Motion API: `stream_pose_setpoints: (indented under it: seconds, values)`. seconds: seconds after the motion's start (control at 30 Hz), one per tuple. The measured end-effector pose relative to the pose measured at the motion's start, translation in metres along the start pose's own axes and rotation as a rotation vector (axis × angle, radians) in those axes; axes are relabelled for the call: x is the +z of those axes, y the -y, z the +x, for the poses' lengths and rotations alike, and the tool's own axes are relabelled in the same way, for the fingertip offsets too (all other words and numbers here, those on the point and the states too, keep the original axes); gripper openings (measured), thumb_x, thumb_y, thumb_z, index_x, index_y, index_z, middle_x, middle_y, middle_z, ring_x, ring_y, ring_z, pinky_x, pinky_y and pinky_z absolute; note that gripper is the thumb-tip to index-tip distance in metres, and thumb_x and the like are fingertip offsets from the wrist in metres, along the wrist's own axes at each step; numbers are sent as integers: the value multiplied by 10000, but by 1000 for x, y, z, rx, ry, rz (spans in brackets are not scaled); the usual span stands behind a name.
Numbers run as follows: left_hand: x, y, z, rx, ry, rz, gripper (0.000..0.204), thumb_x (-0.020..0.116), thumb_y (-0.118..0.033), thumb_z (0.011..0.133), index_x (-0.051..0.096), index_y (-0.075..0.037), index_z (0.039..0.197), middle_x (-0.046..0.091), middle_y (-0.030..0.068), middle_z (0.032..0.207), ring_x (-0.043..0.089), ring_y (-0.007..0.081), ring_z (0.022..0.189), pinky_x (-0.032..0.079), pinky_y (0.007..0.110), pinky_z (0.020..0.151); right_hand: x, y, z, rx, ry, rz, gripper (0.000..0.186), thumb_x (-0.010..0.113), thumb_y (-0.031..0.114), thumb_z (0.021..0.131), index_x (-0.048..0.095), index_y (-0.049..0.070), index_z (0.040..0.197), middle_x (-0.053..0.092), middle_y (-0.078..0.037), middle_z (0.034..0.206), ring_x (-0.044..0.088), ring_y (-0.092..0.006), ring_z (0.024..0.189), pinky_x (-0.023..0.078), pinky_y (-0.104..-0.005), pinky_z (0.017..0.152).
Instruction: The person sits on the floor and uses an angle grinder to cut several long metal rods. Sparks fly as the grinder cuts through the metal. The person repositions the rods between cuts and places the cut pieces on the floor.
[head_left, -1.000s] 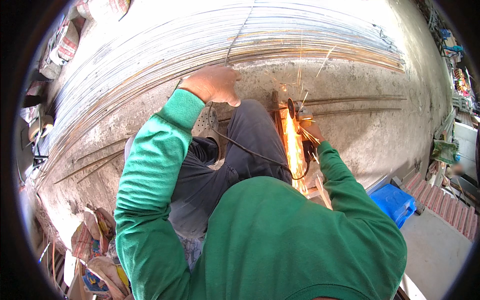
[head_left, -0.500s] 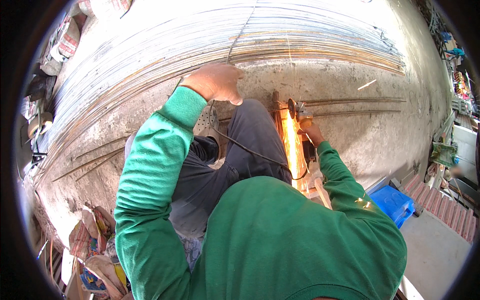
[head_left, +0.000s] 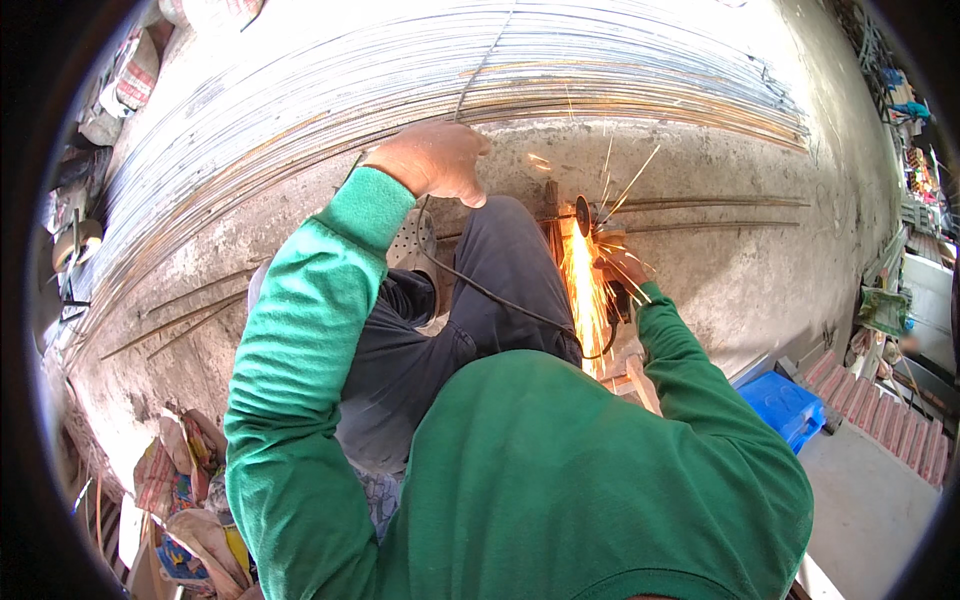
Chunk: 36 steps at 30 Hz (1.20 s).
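My right hand is closed round an angle grinder. Its upright cutting disc meets thin steel rods lying across the floor. A bright stream of sparks pours back toward me, and a few streaks fly up and right. Near my bent knee, my left hand hovers with thumb and forefinger apart and nothing visible between them; its other fingers are partly hidden. A dark power cord loops over my leg toward the grinder. Beside the disc stands a brownish metal piece.
Many long steel rods cover the floor ahead. Shorter rods lie at left, near sacks. A blue plastic container stands at right beside a pale board. A wooden piece lies near my right forearm.
The sparks have spread, with more streaks fanning up and right around the disc and my right hand. Both hands stay almost where they were.
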<state>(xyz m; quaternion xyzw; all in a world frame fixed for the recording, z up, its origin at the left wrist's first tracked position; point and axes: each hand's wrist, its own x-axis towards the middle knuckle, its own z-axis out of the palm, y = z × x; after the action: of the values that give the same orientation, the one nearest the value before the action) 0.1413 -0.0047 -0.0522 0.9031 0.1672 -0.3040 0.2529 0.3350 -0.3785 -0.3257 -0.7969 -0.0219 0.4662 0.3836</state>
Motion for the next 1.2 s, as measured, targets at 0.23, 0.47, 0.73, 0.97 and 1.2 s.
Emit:
stream_pose_setpoints:
  seconds: [0.23,0.47,0.73,0.97,1.2]
  values:
    - [0,1,-1,-21,16,15,758,762,-323,714,482,-109,1386,519,137,1372,473,334,1274,398,459,1041,2,-27,21,-86,-87,-182,273,829,178,629,696,-30,745,658,-74,683,588,-177,573,468,-341,521]
    - [-2,-2,2,14,6,7,762,765,-328,710,484,-110,1384,526,132,1366,486,335,1261,402,457,1039,-26,-80,57,-185,-66,-482,266,778,207,686,696,-20,797,699,-112,778,655,-244,669,501,-372,590]
    - [1,-1,0,-31,10,3,776,766,-317,697,480,-100,1385,530,139,1359,483,336,1263,406,448,1034,-19,-75,41,-221,92,-124,244,754,186,718,684,-6,852,694,-74,802,649,-187,697,506,-342,601]
    - [-6,-7,8,39,13,-7,790,761,-296,681,475,-98,1390,511,158,1375,472,338,1272,403,448,1033,-52,-89,58,-81,13,-144,305,746,237,756,682,5,942,690,-116,813,647,-205,672,498,-337,595]
    - [21,16,32,71,-48,-21,639,802,-375,636,634,-73,1173,660,172,1084,629,331,1011,507,452,850,-42,-71,47,-601,152,-647,325,663,267,826,655,11,1028,680,-110,869,647,-223,730,505,-360,642]
